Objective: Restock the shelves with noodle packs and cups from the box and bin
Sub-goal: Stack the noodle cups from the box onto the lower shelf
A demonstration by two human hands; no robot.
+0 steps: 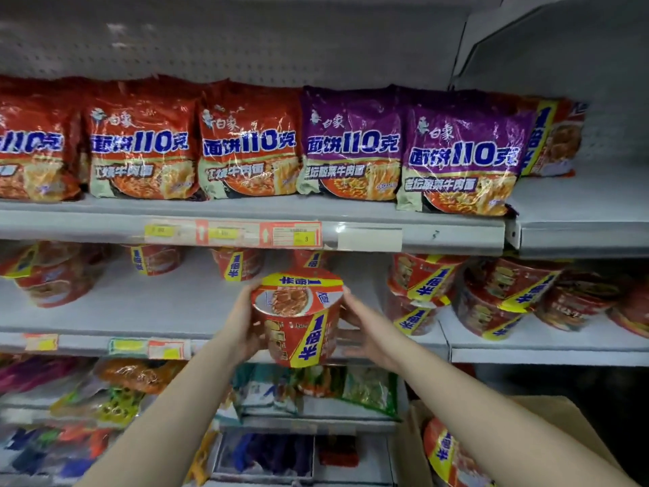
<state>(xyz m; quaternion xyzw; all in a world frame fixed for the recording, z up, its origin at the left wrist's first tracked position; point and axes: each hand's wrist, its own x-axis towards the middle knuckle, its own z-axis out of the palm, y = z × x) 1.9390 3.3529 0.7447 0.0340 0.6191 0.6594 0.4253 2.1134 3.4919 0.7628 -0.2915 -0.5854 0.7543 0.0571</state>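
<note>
cup (298, 318) held upright, at middle shelf (140, 340) front edge | left hand (242, 328) grips its side | right hand (368, 332) fingers curled on other side, contact blurry | box (418, 448) lower right, one cup inside

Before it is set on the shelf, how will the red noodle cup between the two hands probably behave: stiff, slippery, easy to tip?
The red noodle cup is probably stiff and light. The left hand and right hand hold it by its sides. Its glossy wrap may be slippery. It narrows toward the base, so it could tip if pushed high.
</note>
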